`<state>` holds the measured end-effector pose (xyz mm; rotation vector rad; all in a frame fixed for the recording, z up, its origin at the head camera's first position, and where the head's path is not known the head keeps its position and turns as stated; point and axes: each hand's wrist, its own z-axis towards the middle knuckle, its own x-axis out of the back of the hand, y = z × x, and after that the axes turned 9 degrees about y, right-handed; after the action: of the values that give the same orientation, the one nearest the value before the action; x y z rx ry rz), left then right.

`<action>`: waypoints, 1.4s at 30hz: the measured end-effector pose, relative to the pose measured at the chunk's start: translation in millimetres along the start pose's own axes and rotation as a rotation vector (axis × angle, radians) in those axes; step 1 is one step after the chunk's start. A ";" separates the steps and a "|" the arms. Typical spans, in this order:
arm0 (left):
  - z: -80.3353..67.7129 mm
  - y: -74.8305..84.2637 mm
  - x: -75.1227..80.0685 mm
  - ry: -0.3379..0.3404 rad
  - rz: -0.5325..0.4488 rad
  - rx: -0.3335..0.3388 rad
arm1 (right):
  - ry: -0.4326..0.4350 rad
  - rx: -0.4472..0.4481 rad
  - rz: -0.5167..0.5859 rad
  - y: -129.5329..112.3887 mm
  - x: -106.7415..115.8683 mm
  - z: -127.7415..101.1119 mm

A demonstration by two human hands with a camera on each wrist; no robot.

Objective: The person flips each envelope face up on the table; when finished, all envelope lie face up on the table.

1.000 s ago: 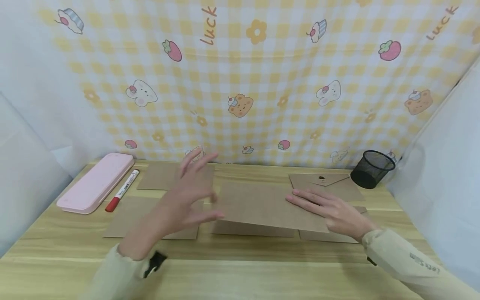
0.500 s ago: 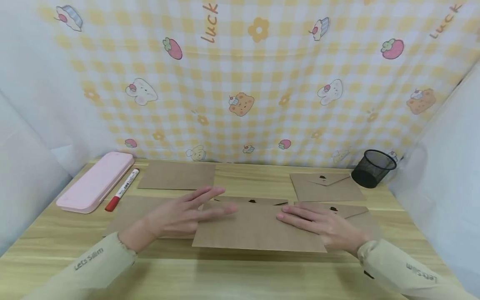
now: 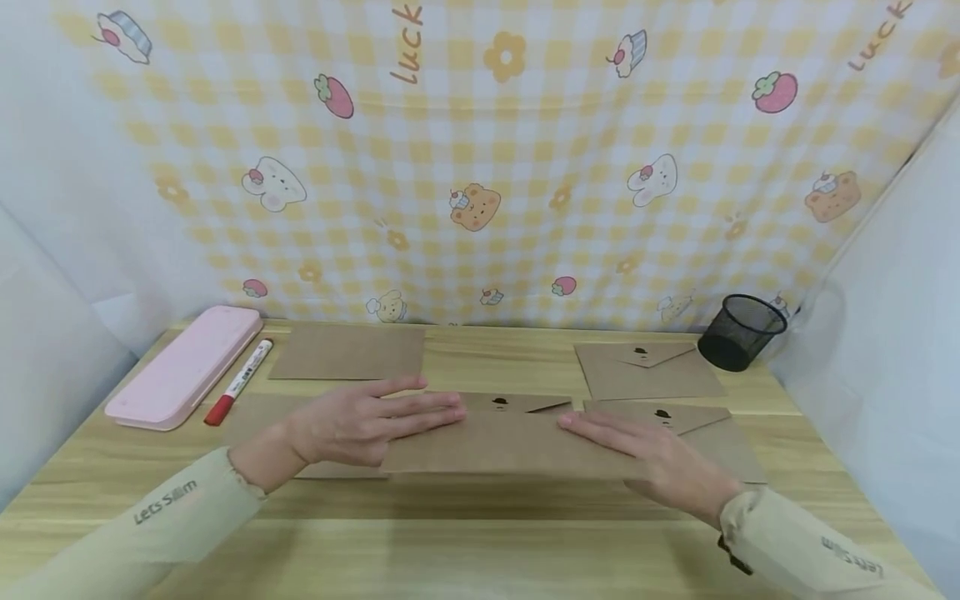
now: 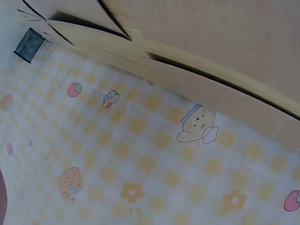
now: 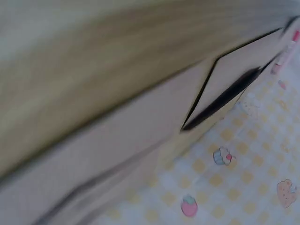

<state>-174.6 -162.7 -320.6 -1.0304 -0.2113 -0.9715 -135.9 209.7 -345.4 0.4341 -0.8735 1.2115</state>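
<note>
1. Brown kraft paper: a plain envelope (image 3: 510,446) lies between the two hands, its blank side up, held level just above the wooden table (image 3: 480,533).
2. The left hand (image 3: 360,425) lies on the envelope's left end with its fingers (image 3: 427,410) straight and spread, resting on the top face; whether the thumb goes under the edge cannot be told.
3. The right hand (image 3: 660,462) covers the right end, fingers (image 3: 592,427) straight and flat on the paper, pointing towards the left fingertips. No finger is seen curled round the paper.
4. Just beyond the fingertips of both hands a second envelope (image 3: 517,403) shows its flap and a small dark seal; it is partly hidden under the held one.
5. Beyond the right fingers lies another sealed envelope (image 3: 675,421), passing under that hand, and further off a fourth envelope (image 3: 645,371) with its flap up.
6. Past that, well away from the right fingers, a black mesh cup (image 3: 741,331) stands by the checked cloth backdrop (image 3: 480,150).
7. Beyond the left fingers lies a blank brown envelope (image 3: 348,352); under the left wrist another brown sheet (image 3: 258,412) shows.
8. Far out from the left fingers lie a red-capped marker (image 3: 238,383) and, just beside it, a pink case (image 3: 183,375).
9. The wrist views are blurred, showing only brown paper edges, table and backdrop.
</note>
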 end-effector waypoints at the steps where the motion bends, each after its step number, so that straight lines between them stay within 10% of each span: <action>1: 0.4 -0.6 -1.2 0.006 0.000 0.023 | 0.042 -0.016 0.012 -0.3 -2.3 1.2; 4: 1.9 -2.8 -5.5 -0.057 -0.186 0.248 | 0.139 -0.162 0.138 -0.9 -10.1 5.9; 9: 2.9 -10.0 -13.5 -0.280 -0.844 1.024 | 0.150 -0.692 0.594 1.7 -14.8 11.8; 12: 1.2 -14.0 -19.0 -0.356 -0.974 1.228 | 0.119 -0.854 0.695 8.8 -15.2 13.7; 25: -5.9 -39.1 -46.8 -0.490 -1.194 1.351 | 0.020 -0.990 0.612 60.9 -15.7 33.6; 35: -7.7 -58.7 -115.9 -0.869 -0.794 1.233 | -0.262 -0.908 0.146 122.2 -47.8 53.1; 42: 4.7 -53.5 -131.8 -1.068 -0.688 1.188 | -0.373 -0.851 -0.054 133.1 -59.2 47.9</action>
<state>-291.3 -90.8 -359.2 -0.2141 -1.8717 -0.5745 -282.2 182.1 -382.1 -0.0200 -1.5819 0.6179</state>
